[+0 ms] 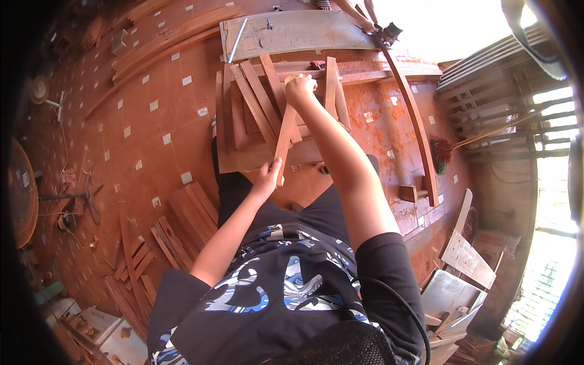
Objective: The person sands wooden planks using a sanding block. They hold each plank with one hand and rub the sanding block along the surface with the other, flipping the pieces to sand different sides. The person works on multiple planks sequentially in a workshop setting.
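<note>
My left hand point(266, 179) is closed round the near end of a reddish-brown wooden strip point(285, 135), just in front of my lap. The strip slants away and slightly right to my right hand point(300, 90), whose fingers are wrapped round its far end. A small yellowish patch shows beside those fingers; I cannot make out what it is. Beneath the strip lies a wooden panel point(243, 159) with a raised frame on it. Loose strips rest across this panel, among them one left of my hands point(252, 104) and one to the right point(330, 85).
Beyond the panel stands a grey board point(292, 30) bearing a pale rod. At the far right another person's hand point(368, 27) is by a dark power tool point(387, 35) on a long beam point(413, 115). Wooden boards point(188, 210) lie at left. A broom point(442, 152) is at right.
</note>
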A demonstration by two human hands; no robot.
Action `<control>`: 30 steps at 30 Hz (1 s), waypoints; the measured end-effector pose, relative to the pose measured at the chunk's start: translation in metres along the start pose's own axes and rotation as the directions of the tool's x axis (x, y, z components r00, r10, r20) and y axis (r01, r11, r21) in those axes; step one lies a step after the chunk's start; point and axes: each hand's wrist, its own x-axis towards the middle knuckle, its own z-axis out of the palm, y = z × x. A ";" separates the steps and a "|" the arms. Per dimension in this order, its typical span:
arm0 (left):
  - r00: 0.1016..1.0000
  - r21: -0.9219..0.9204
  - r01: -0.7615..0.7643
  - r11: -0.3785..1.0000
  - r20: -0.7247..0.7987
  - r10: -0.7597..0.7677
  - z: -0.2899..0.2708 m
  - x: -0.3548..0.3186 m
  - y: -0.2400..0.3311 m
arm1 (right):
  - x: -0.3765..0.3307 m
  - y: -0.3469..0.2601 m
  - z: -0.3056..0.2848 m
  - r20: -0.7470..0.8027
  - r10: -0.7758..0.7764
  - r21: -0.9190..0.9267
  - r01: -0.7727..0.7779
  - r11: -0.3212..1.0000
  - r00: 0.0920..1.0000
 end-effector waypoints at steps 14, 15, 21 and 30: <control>0.998 -0.205 -0.039 0.978 -0.056 0.028 -0.008 0.013 -0.019 | -0.166 -0.064 0.080 -0.158 -0.138 -0.290 0.088 0.953 0.978; 0.998 -0.237 -0.039 0.971 -0.060 0.026 -0.008 0.011 -0.016 | -0.171 -0.068 0.084 -0.210 -0.132 -0.312 0.062 0.948 0.969; 0.998 -0.264 -0.031 0.964 -0.055 0.017 -0.015 0.012 -0.026 | -0.125 -0.055 0.063 -0.241 -0.147 -0.295 0.072 0.953 0.959; 0.999 -0.114 0.027 0.993 0.037 -0.023 -0.009 0.002 -0.007 | 0.012 0.019 0.018 -0.176 -0.073 0.041 0.081 0.996 0.982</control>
